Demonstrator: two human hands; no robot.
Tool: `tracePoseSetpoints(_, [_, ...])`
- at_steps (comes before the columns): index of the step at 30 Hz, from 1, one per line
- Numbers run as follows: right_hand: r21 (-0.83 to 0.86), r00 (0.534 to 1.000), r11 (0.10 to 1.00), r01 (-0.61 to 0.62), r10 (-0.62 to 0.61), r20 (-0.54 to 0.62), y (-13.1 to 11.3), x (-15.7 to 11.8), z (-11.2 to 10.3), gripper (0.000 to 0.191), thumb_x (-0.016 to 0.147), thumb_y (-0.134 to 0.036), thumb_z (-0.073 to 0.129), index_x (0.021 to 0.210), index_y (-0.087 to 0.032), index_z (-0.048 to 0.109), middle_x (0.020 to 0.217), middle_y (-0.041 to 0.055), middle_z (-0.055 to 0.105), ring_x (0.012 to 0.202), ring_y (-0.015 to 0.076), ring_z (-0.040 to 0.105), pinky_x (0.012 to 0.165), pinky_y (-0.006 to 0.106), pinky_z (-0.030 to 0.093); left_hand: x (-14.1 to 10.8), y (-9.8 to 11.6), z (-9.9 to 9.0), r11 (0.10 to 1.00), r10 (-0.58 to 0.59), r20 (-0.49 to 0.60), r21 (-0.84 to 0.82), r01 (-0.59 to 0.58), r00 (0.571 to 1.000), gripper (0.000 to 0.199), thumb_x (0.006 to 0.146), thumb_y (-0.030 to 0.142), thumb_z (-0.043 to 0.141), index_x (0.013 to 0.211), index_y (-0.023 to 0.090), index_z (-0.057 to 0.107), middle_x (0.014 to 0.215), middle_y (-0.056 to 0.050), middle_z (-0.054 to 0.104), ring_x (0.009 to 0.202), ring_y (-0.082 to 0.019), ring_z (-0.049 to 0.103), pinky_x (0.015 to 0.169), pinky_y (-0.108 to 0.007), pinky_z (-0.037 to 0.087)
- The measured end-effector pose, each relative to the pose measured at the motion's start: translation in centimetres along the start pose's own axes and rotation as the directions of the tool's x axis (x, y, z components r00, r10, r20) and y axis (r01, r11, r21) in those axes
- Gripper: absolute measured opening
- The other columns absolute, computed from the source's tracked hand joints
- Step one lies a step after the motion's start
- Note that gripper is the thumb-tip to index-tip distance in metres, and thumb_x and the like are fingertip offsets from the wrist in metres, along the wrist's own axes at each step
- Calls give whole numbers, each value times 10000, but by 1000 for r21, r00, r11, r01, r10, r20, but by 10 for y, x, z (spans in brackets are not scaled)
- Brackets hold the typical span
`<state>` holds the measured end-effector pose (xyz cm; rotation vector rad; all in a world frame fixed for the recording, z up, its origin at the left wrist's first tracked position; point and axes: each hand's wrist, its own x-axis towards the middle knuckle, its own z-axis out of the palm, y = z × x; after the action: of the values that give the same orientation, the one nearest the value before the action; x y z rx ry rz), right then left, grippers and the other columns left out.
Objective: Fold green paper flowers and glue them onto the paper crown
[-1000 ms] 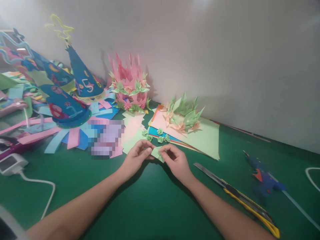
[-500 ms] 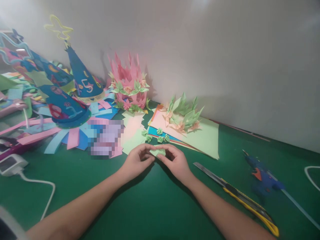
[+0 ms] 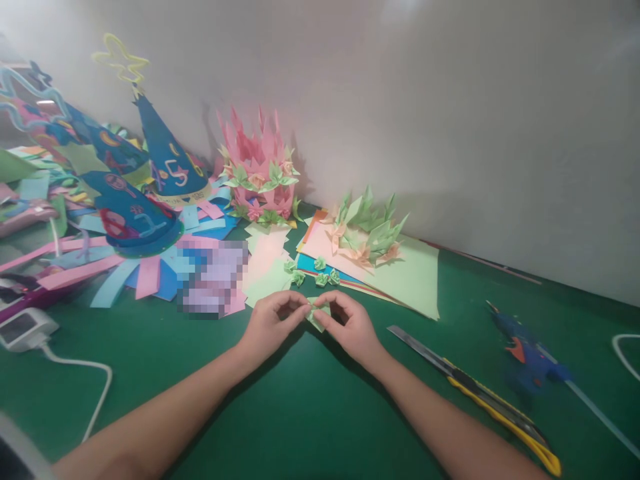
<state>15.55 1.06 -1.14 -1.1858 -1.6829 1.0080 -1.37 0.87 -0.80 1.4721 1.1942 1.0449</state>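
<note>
A small folded piece of light green paper (image 3: 318,320) is held between both hands, above the green table. My left hand (image 3: 273,323) pinches its left corner between thumb and fingers. My right hand (image 3: 353,327) grips the right side, its thumb lying over the front of the paper. Just beyond my fingertips lie several small green paper roses (image 3: 321,279). Behind these, a green paper crown (image 3: 367,223) with peach flowers rests on stacked sheets of coloured paper (image 3: 417,280).
A utility knife (image 3: 475,393) with its blade out lies right of my forearm, and a blue glue gun (image 3: 530,353) farther right. Party hats (image 3: 173,157), a pink paper crown (image 3: 257,167) and paper strips crowd the left. A white cable (image 3: 103,367) runs along the left side.
The green paper has been turned between my fingers; more of its face now shows below the thumbs. My left thumb and fingers have shifted to its upper left corner.
</note>
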Motion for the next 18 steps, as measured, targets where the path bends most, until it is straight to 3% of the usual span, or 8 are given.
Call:
tracePoseSetpoints(9, [48,1000,999,-16,15,5,0,1,1,98,789,-276,551,757,-184,553,734,14,563,618,121,481,570,246,397,-2,-1,4,990,-52,48,-129,58,998,267,735,309,644,938,170,541,756,-7,596,712,-122,588,664,-248,493])
tracePoseSetpoints(18, [108,999,993,-40,37,34,-3,1,0,78,775,-258,556,769,-187,523,719,-2,529,621,116,477,580,240,410,-3,-2,6,980,-79,63,-178,89,995,311,731,323,648,973,173,523,697,9,606,652,-119,601,600,-232,476])
